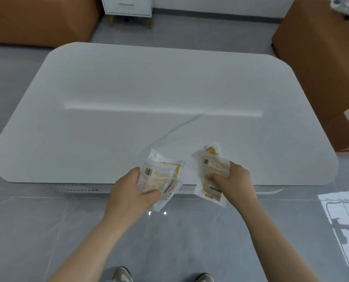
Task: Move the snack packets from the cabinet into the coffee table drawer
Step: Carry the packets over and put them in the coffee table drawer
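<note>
Gripping one bundle of snack packets each, both hands are positioned over the near edge of the white coffee table [149,88].

Left hand [133,192]: the fingers are curled and clamped round the left bundle [159,178]. The thumb lies across the near part of the label face. The other fingers are hidden behind the packets.

Right hand [234,180]: the fingers are curled and clamped on the right bundle [210,169], with fingertips pressing on its label face.

Packet orientation: each bundle consists of clear pouches with pale and yellow printing, stacked unevenly. The exact count per bundle cannot be told. The long axis of each bundle runs from near to far, away from the person. The barcode ends point toward the far side of the table. The near ends project past the table edge, over the grey tiled floor [47,231]. The left bundle fans out slightly to the right at its near end. The two bundles are side by side and apart, with a narrow gap between them. Whether either bundle touches the tabletop cannot be told.

Surroundings: orange upholstered seats stand at far left [37,19] and at right [322,58]. A white cabinet [127,7] on short legs stands beyond the table. Two shoe tips [121,274] show at the bottom edge.
</note>
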A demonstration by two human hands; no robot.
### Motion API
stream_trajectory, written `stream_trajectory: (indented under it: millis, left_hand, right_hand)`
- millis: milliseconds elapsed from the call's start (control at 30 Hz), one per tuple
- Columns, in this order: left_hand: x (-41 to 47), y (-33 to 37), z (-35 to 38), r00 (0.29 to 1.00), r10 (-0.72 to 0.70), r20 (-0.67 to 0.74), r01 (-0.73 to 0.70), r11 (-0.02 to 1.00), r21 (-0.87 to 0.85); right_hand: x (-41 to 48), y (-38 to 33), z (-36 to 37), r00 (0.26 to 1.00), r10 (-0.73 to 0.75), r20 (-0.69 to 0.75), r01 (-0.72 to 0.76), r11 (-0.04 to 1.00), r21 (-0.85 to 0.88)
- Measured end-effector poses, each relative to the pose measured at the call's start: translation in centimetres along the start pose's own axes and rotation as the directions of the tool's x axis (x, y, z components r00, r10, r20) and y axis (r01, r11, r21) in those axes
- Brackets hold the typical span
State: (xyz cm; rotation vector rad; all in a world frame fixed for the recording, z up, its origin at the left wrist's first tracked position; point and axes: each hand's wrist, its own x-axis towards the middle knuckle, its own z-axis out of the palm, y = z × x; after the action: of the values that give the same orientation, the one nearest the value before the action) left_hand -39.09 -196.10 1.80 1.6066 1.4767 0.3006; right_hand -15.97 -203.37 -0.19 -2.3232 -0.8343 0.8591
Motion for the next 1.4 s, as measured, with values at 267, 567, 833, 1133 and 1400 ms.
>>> stream_trajectory:
  millis: [267,567,833,1133,1400]
  left_hand:
    - [3.0,-3.1,2.4,0.997,0.061,-0.036,-0.066,0.987,-0.146]
    - [6.5,-4.1,3.4,0.985,0.142,-0.095,-0.163,0.949,-0.271]
    - [5.5,-4.7,2.1,0.980,0.170,-0.100,-0.193,0.932,-0.307]
    - [3.1,-6.1,0.7,0.978,0.186,-0.094,-0.204,0.947,-0.248]
    - [1.4,-9.1,0.5,0.981,0.141,-0.133,-0.172,0.949,-0.264]
  right_hand:
    - [3.1,1.9,3.5,0.990,-0.117,-0.078,0.120,0.992,0.031]
    - [6.7,3.6,5.3,0.980,-0.167,-0.113,0.172,0.985,0.034]
    - [7.8,4.3,6.3,0.963,-0.164,-0.212,0.146,0.985,-0.094]
    - [5.4,4.6,8.1,0.945,-0.221,-0.241,0.219,0.975,-0.039]
    - [-0.5,7.7,12.2,0.799,-0.494,-0.342,0.465,0.869,-0.169]
